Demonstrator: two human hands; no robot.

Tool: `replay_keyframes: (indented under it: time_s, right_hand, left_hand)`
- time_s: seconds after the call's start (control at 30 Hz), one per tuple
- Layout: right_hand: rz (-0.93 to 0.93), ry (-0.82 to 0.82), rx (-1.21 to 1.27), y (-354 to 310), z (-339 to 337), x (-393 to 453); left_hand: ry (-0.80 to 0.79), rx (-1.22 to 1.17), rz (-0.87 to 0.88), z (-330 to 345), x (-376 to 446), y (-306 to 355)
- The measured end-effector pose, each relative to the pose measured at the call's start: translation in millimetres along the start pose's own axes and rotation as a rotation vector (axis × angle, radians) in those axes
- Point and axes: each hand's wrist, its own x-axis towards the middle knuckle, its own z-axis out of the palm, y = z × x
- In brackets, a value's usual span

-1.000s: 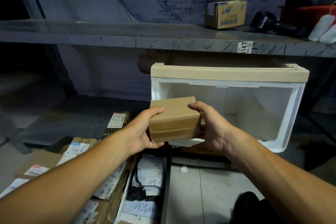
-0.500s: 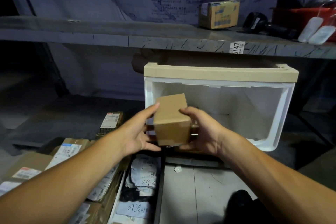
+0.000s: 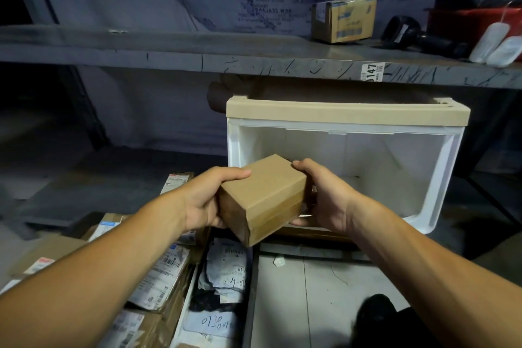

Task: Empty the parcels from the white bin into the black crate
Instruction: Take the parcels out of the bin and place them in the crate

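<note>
A plain brown cardboard parcel [image 3: 265, 198] hangs tilted in the air in front of the white bin [image 3: 440, 186]. My left hand [image 3: 206, 200] grips its left end with the thumb on top. My right hand [image 3: 324, 198] holds its right end, fingers curled round the far edge. The white bin has a beige rim, lies on its side under the shelf, and its visible inside shows only bare walls. Below my hands, labelled parcels [image 3: 226, 271] lie in a dark-edged container whose shape I cannot make out.
A grey metal shelf [image 3: 254, 61] runs overhead, carrying a small box [image 3: 344, 18], a black scanner [image 3: 406, 34] and a red tray [image 3: 474, 22]. More labelled cardboard parcels [image 3: 158, 285] are piled at lower left. Pale floor [image 3: 310, 291] lies at lower right.
The parcel has turned in my hands and dropped slightly, one end now pointing down toward me. Both hands kept their hold.
</note>
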Motion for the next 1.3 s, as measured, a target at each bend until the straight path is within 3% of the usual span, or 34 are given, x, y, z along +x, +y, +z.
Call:
replay_keyframes:
  time_s: [0.1,0.2,0.3,0.43,0.73,0.87,1.07,1.3]
  right_hand:
    - [0.001,0.103,0.064,-2.5,3.1,2.9]
    - [0.032,0.148,0.117,-4.3,2.8,3.7]
    - [0.069,0.138,0.128,-3.7,0.9,4.3]
    - [0.046,0.086,0.071,0.0,-1.2,5.1]
    - [-0.094,-0.029,-0.031,-3.6,-4.8,6.5]
    - [-0.071,0.014,-0.031,-3.1,-5.6,8.0]
    - [0.023,0.018,0.044,-3.5,-12.5,10.2]
    - [0.038,-0.016,-0.120,2.7,-18.4,21.6]
  left_hand:
    - [0.079,-0.063,0.164,5.2,0.8,-2.4]
    - [0.034,0.076,0.333,10.0,0.5,-6.0]
    - [-0.006,0.165,0.333,10.9,3.5,-10.0]
    - [0.111,0.250,0.364,12.6,3.3,-11.7]
    - [0.100,-0.001,0.116,6.8,0.3,-6.5]
    - [0.075,-0.013,0.034,6.9,2.8,-9.9]
    - [-0.069,-0.015,0.147,7.9,2.6,-9.9]
    - [0.004,0.114,0.314,8.8,-2.1,-11.5]
